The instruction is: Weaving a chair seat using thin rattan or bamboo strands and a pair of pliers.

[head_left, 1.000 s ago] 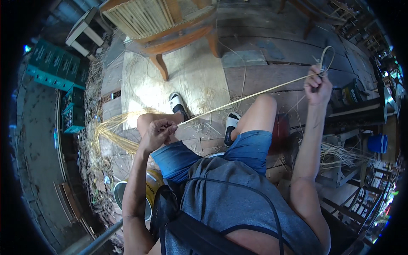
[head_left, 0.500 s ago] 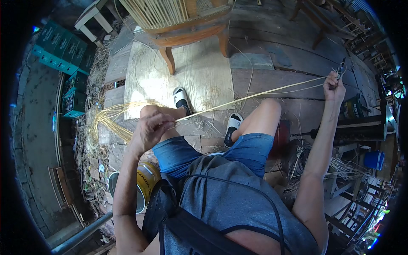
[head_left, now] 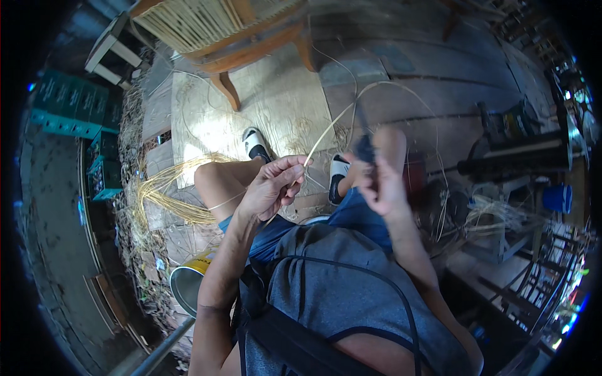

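Pinching a long pale-yellow cane strip (head_left: 326, 133) between thumb and fingers, your left hand (head_left: 271, 188) sits above your left knee. Your right hand (head_left: 379, 182), blurred, closes around a dark tool (head_left: 364, 145) beside it. The strip arcs over the plywood sheet (head_left: 263, 106) below a woven-seat wooden chair (head_left: 213, 28).

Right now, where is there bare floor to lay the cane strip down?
The pale board is mostly bare between the wooden chair legs and the sandalled feet. The grey planks beyond the right hand also look open. It is crowded by the cane bundle left of the left hand, and among the frames on the right.
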Tool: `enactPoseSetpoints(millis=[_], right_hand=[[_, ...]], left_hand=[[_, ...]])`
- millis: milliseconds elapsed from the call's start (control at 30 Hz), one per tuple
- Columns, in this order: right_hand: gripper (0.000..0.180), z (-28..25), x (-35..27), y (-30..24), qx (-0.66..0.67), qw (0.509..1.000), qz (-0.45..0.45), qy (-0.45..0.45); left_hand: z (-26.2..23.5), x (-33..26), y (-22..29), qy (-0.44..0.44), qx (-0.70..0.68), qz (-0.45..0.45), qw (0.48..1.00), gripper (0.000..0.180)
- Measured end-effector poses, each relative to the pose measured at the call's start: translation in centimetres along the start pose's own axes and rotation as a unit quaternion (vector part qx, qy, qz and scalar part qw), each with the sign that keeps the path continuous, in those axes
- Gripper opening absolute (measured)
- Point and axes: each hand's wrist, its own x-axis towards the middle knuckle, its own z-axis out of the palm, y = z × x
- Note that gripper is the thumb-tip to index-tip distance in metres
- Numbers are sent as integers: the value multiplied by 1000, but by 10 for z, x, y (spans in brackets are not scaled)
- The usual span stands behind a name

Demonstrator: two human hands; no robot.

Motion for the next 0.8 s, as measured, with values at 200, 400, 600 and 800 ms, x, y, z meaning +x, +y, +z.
enactPoseSetpoints(millis=[200,400,600,800], right_hand=[[39,42,39,11,-124,989,-74,15],[41,36,62,-60,-168,972,-159,33],[41,39,68,-59,-158,975,-157,5],[40,41,66,-72,-160,972,-173,17]], left_hand=[[9,4,-13,41,193,8,980,15],[-18,-35,-10,69,222,-1,973,16],[-17,-41,-9,78,189,-9,979,16],[-25,-42,-7,59,177,-26,982,15]])
